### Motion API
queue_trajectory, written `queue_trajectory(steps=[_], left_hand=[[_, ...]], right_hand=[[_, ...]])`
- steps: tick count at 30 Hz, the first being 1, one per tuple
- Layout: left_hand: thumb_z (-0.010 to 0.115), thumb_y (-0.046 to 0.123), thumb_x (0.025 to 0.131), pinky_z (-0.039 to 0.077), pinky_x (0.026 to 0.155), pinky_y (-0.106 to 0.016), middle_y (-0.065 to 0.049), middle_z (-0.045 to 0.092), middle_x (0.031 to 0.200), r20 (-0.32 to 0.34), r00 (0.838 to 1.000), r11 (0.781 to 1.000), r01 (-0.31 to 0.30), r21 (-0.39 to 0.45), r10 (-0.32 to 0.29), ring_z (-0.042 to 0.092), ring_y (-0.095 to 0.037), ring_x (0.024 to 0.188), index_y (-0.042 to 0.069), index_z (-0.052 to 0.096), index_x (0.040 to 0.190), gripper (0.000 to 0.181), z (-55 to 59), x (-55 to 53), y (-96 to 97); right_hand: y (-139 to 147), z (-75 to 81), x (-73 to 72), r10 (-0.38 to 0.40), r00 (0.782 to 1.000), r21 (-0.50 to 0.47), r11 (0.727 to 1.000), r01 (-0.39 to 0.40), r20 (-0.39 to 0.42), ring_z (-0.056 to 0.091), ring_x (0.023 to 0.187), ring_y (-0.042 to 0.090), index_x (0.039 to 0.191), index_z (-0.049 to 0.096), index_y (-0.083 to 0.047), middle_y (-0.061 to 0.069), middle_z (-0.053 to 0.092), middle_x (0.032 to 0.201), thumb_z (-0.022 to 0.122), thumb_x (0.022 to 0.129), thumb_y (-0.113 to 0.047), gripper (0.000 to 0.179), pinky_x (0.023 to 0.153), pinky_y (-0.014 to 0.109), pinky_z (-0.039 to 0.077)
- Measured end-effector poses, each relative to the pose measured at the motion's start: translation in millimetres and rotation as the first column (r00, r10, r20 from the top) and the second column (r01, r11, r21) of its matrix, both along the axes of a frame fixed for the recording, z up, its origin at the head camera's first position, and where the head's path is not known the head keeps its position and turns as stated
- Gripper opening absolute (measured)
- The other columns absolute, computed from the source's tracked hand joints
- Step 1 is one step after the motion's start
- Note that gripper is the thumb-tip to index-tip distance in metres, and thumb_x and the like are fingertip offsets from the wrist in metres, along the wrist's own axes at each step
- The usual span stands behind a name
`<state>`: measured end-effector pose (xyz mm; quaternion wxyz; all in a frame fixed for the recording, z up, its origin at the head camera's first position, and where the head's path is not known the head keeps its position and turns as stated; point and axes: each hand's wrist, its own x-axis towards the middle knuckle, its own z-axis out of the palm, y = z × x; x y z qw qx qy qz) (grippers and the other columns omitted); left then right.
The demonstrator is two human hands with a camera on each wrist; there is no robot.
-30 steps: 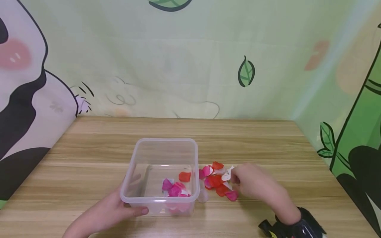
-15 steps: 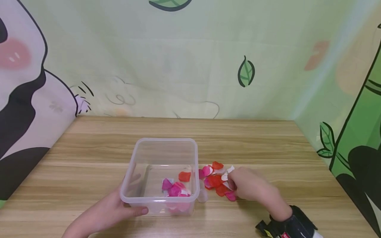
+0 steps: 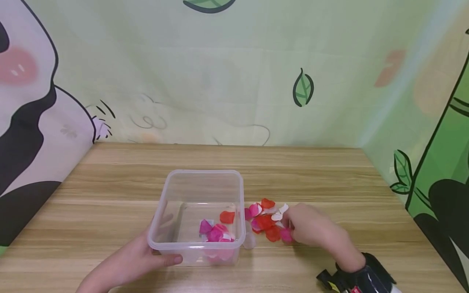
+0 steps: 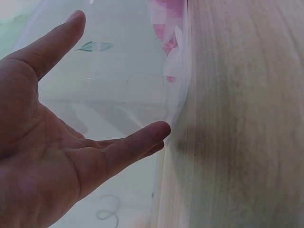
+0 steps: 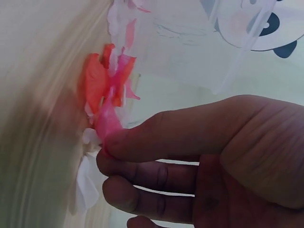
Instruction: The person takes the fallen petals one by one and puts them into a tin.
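Observation:
A clear plastic box (image 3: 194,246) stands on the table with several pink and red petals (image 3: 216,234) inside. My left hand (image 3: 141,256) rests against its near left corner, thumb along the front wall. In the left wrist view the thumb and fingers (image 4: 118,149) are straight and spread against the clear wall. To the right of the box lies a loose pile of red, pink and white petals (image 3: 265,221). At the pile's right edge my right hand (image 3: 313,228) pinches a pink petal (image 5: 109,124) between thumb and index finger, close over the tabletop.
The wood-grain table (image 3: 146,158) runs back to a printed cloth backdrop (image 3: 220,81). A pale, translucent petal (image 3: 249,241) lies right beside the box's right wall. A black camera mount (image 3: 360,274) sits on my right wrist.
My right hand dips left into the pile, then shifts slightly back right with a pink petal between its fingertips. A white petal lies free at its fingers. Left hand and box stay still.

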<state>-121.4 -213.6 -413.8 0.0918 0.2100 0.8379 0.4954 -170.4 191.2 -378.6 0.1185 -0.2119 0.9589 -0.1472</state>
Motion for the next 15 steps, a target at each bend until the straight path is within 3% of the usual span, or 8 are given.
queue_trajectory(steps=[7,15], left_hand=[[0.085,0.028,0.087,0.052,0.09,-0.03,-0.032,0.041,0.151,0.003,1.0,1.0,0.002,0.006,-0.002,0.057,-0.036,0.121,0.005,0.011,0.164,0.11,-0.2,0.4,0.4],[0.087,0.029,0.085,0.051,0.091,-0.028,-0.032,0.035,0.156,0.003,1.0,1.0,-0.008,-0.001,0.008,0.055,-0.038,0.124,0.007,0.012,0.163,0.11,0.0,0.2,0.6]], right_hand=[[-0.2,9.4,-0.4,-0.046,0.999,0.002,0.999,0.046,-0.02,0.051,0.065,0.014,0.089,0.068,-0.012,-0.005,0.057,0.071,0.077,0.084,0.001,0.017,0.06,0.033,0.045],[-0.3,14.1,-2.2,0.017,0.983,-0.029,0.999,-0.023,-0.185,0.049,0.063,0.011,0.083,0.067,-0.013,-0.008,0.056,0.07,0.076,0.084,0.0,0.016,0.058,0.029,0.045]])
